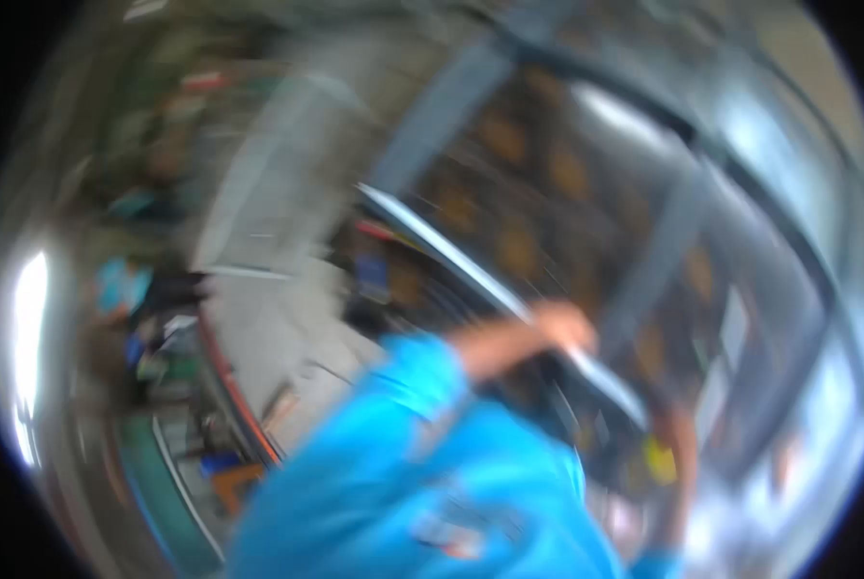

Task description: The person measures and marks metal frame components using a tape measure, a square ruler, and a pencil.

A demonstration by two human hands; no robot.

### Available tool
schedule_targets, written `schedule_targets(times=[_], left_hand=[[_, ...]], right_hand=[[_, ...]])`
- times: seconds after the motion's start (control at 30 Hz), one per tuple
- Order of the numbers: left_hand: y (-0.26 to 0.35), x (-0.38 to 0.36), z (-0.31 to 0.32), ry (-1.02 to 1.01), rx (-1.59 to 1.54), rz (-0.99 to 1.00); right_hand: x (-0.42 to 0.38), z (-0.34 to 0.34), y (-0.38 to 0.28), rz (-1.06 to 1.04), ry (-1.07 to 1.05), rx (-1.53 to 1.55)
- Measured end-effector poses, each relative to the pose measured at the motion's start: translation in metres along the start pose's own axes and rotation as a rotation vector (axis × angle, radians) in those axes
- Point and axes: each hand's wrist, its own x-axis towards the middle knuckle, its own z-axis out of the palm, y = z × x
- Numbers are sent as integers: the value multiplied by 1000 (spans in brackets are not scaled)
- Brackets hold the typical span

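A long, straight, light metal bar [451, 256] runs slantwise across the middle of the head view. My left hand [564, 328] is closed round it, nearer its lower right end than its upper left tip. Close to that lower end is my right hand [675, 425], smeared by motion, so its fingers do not show clearly. Beside my right hand and wrist is a small bright yellow object [660, 458]; whether I hold it cannot be made out. Both my arms come out of bright blue sleeves.
Beyond the bar stands a large dark grey frame [451, 106] with brown-patched surfaces between its members. Pale floor [287, 203] stretches to the left. A green-topped bench [167, 492] and blurred clutter are at the lower left.
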Motion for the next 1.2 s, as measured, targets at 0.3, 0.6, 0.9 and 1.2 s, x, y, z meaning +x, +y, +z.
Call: schedule_targets(times=[0.3, 0.6, 0.9, 1.2], left_hand=[[-38, 40, -26, -253, -171, 68], [-20, 29, -13, -365, -165, 35], [-27, 31, -10, -377, -148, 23], [-31, 33, -13, -358, -147, 38]], right_hand=[[-10, -24, 11, 195, 16, 29], [-27, -22, -4, 328, -20, 144], [-24, -19, 1, 277, -54, 154], [-20, -33, 3, 177, -175, 160]])
